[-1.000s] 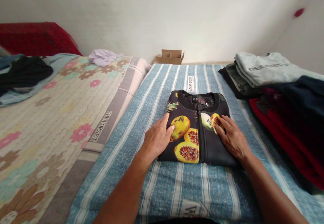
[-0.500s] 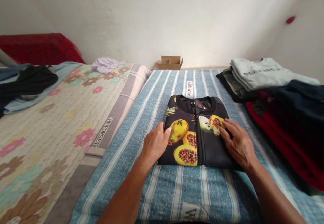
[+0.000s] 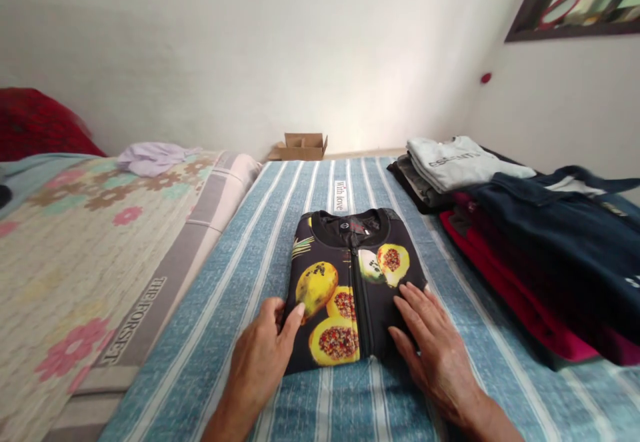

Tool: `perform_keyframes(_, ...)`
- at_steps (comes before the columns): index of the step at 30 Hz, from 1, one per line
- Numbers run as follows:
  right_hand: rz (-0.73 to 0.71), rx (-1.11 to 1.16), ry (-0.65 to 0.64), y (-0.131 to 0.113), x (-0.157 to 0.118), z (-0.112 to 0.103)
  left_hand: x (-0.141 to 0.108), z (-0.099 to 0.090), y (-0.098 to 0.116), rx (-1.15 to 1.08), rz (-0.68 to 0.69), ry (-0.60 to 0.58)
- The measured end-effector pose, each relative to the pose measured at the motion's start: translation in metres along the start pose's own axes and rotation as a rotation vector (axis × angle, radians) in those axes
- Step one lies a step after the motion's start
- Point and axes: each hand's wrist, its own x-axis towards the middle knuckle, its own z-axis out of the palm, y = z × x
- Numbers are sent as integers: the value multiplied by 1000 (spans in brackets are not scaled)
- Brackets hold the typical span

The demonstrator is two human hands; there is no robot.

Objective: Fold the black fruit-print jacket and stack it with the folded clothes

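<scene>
One folded jacket (image 3: 324, 283), under right hand (image 3: 441, 350), against left hand (image 3: 260, 354)

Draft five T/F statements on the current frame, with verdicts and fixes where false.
1. The left hand and the right hand both touch the jacket. True.
2. A lilac cloth lies on the floral cover. True.
3. The jacket lies on the floral cover. False: it lies on the blue striped sheet.
4. The jacket is plain black. False: it is dark with a yellow fruit print.
5. The cardboard box by the wall is open. True.
</scene>
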Motion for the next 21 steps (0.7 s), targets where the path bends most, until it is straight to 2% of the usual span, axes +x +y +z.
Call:
perform_keyframes(8, 92, -19, 27, -2, -7, 14, 2, 3, 3, 159, -39, 7)
perform_keyframes(15, 116, -46, 71, -7, -5, 14, 5, 5, 3, 173, -39, 25)
perform_keyframes(21, -60, 11, 109, -28, 9, 5, 0, 5, -2, -14, -37, 66)
